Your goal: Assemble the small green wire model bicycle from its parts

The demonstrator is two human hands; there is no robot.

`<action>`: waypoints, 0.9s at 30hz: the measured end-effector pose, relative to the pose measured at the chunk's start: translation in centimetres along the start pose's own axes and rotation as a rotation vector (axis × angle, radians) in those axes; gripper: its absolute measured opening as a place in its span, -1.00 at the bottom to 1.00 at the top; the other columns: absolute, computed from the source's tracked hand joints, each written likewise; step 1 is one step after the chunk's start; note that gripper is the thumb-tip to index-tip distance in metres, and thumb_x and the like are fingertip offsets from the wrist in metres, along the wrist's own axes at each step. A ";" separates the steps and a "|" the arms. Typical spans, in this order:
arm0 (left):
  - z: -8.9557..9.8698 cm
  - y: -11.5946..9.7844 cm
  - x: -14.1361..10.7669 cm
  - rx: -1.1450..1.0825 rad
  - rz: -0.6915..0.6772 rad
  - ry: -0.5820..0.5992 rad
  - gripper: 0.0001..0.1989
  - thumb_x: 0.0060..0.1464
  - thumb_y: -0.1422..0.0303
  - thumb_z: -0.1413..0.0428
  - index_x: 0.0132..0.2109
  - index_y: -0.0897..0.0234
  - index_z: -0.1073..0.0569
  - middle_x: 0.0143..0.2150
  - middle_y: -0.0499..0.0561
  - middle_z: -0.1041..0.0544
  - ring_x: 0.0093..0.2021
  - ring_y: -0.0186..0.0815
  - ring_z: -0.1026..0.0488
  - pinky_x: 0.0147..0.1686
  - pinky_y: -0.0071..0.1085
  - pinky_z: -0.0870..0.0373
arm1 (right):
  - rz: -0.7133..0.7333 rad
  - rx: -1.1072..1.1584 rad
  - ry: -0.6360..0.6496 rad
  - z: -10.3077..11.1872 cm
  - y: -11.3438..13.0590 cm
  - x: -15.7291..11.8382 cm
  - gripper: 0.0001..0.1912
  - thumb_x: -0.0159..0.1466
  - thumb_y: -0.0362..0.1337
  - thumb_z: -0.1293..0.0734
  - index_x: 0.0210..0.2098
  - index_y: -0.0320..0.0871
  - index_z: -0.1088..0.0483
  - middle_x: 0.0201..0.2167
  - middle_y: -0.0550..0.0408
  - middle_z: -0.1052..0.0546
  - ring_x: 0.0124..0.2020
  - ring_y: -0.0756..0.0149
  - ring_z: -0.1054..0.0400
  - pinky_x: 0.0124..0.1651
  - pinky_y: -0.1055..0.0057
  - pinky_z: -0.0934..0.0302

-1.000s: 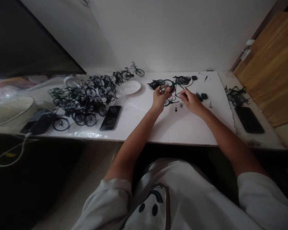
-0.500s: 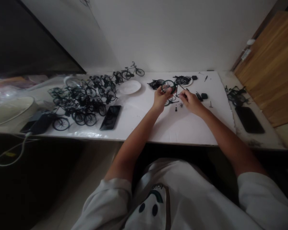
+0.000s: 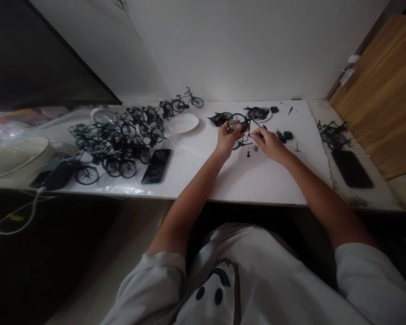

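My left hand (image 3: 227, 137) is closed round the wheel end of a small black bicycle frame (image 3: 253, 123), held above the white board. The spoked wheel (image 3: 237, 122) rises over its fingers. Pinched at the frame's lower right part, my right hand (image 3: 265, 141) has its thumb and fingertips together; any tiny piece between them is too small to make out. Under the hands lie another wheel (image 3: 236, 145) and a small black part (image 3: 248, 154). Behind them are a pile of black parts (image 3: 219, 118) and a plate of wheels (image 3: 258, 113).
Many finished-looking miniature bicycles (image 3: 122, 135) crowd the left side. Near them are an empty white plate (image 3: 183, 123) and a phone (image 3: 156, 166). At the right lie black cases (image 3: 287, 135), a screw-like piece (image 3: 297, 147), dark parts (image 3: 334, 134) and a black phone (image 3: 352, 169).
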State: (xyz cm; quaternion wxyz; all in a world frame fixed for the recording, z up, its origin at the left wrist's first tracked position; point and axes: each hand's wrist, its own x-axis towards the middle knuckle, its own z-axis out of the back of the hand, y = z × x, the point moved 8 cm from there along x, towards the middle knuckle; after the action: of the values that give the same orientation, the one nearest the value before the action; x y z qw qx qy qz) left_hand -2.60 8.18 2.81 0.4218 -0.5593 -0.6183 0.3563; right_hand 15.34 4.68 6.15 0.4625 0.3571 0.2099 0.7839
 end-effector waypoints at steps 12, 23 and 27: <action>-0.4 -0.3 -0.3 -0.012 -0.004 0.020 -0.62 0.12 0.22 -0.50 -0.05 0.19 -0.52 -0.04 0.08 -0.73 -0.04 -0.18 -0.75 0.01 -0.28 -0.63 | -0.014 -0.027 -0.011 0.0 0.0 0.0 -0.73 0.48 0.01 -0.29 -0.14 -0.05 -0.35 -0.38 0.10 -0.48 -0.40 0.24 -0.29 -0.23 0.27 -0.12; -0.4 -0.1 -0.2 -0.029 -0.012 0.035 -0.57 0.09 0.18 -0.52 -0.04 0.19 -0.53 -0.02 0.12 -0.73 -0.02 -0.14 -0.75 0.04 -0.23 -0.63 | -0.036 -0.039 -0.005 -0.1 -0.5 0.0 -0.65 0.46 0.11 -0.33 -0.17 -0.04 -0.37 -0.39 0.09 -0.50 -0.40 0.23 -0.31 -0.22 0.25 -0.14; -0.3 0.1 -0.2 -0.021 0.012 0.017 -0.55 0.08 0.19 -0.53 -0.02 0.19 -0.53 -0.01 0.11 -0.74 0.00 -0.15 -0.75 0.04 -0.25 -0.63 | -0.035 -0.015 -0.020 0.0 -0.4 0.0 -0.58 0.46 0.19 -0.31 -0.19 -0.04 -0.36 -0.39 0.07 -0.52 -0.39 0.23 -0.30 -0.22 0.25 -0.15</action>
State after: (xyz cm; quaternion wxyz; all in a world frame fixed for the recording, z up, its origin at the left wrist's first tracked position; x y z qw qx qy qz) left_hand -2.27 8.03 2.83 0.4189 -0.5705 -0.6150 0.3477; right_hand 15.59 4.87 5.89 0.4809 0.3578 0.2053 0.7737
